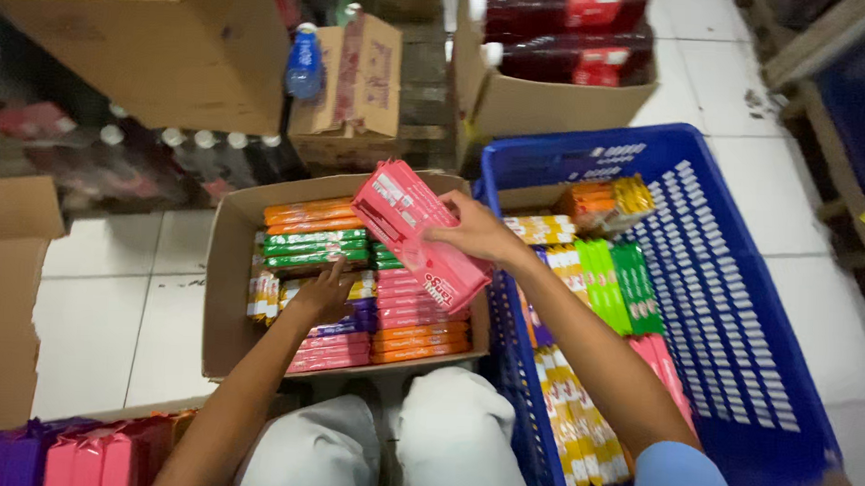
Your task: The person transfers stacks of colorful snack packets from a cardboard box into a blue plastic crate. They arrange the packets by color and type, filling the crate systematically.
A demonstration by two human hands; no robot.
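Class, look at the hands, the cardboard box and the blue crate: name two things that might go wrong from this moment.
1. The right hand holds a pink rectangular snack packet tilted in a one-handed grip above the open brown cardboard box; it might slip.
2. The left hand rests on the stacked packets inside, so the pink packet may land on it or disturb the rows.

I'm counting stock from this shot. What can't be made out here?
Head view only:
- Packs under the left hand in the cardboard box: hidden by the hand.
- Basket contents near its front: covered by the right forearm.
- Pink packs in the right hand: exact count unclear, stacked.
- Bottles: cut off by the top edge.
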